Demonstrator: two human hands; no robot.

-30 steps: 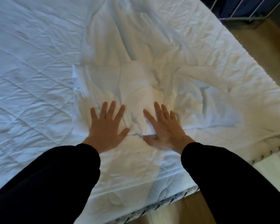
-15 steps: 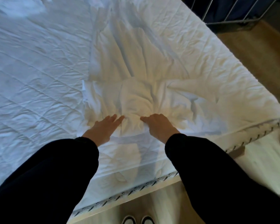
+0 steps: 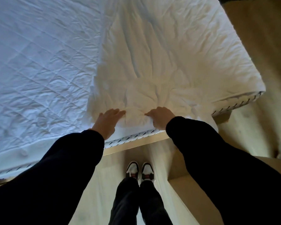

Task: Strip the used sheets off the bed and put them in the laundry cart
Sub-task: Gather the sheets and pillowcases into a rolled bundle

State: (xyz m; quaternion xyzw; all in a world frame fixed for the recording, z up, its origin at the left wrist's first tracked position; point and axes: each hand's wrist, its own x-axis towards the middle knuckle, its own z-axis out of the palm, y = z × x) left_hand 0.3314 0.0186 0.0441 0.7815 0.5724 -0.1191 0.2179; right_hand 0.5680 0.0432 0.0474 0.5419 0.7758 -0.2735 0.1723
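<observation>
A crumpled white sheet [image 3: 152, 65] lies over the right half of the bed, gathered into a bunch [image 3: 136, 101] at the near edge. My left hand [image 3: 108, 120] rests against the left side of the bunch, fingers fairly straight and together. On the bunch's right side my right hand [image 3: 159, 116] grips the fabric, knuckles up and fingers curled into it. Both arms wear dark sleeves. No laundry cart is in view.
The quilted white mattress cover [image 3: 39, 70] shows bare on the left. The mattress's patterned side [image 3: 133, 137] and the wooden bed frame [image 3: 136, 144] run below my hands. My shoes [image 3: 139, 171] stand on the pale wooden floor. A tan box [image 3: 198, 197] sits to my right.
Both hands have dragged the bunched sheet toward the near edge of the bed. My right hand went from flat to curled into the fabric. My view has pulled back, showing floor and shoes.
</observation>
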